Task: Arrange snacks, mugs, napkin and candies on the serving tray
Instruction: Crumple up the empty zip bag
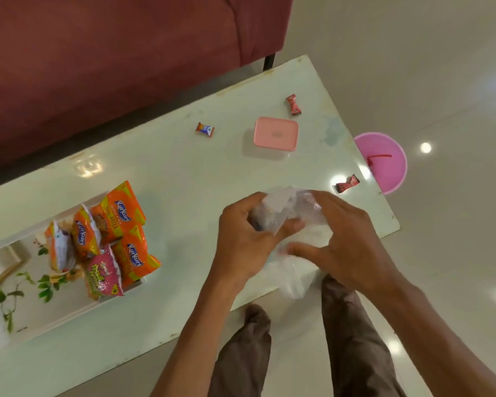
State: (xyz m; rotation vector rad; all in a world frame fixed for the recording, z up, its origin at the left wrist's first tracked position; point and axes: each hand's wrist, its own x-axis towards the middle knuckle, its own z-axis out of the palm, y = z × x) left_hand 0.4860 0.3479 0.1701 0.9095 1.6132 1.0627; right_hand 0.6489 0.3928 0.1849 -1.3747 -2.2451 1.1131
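A white serving tray with a leaf print lies at the table's left end. Several orange and pink snack packets stand bunched at its right side. My left hand grips a crumpled clear plastic bag near the table's front edge. My right hand rests on the same bag, fingers spread over its lower part. Three wrapped candies lie loose on the table: an orange and blue candy, a red candy at the far side and another red candy near the right edge.
A pink lidded box sits on the pale table beyond my hands. A maroon sofa runs along the table's far side. A pink tub stands on the floor past the table's right end. My legs show below the front edge.
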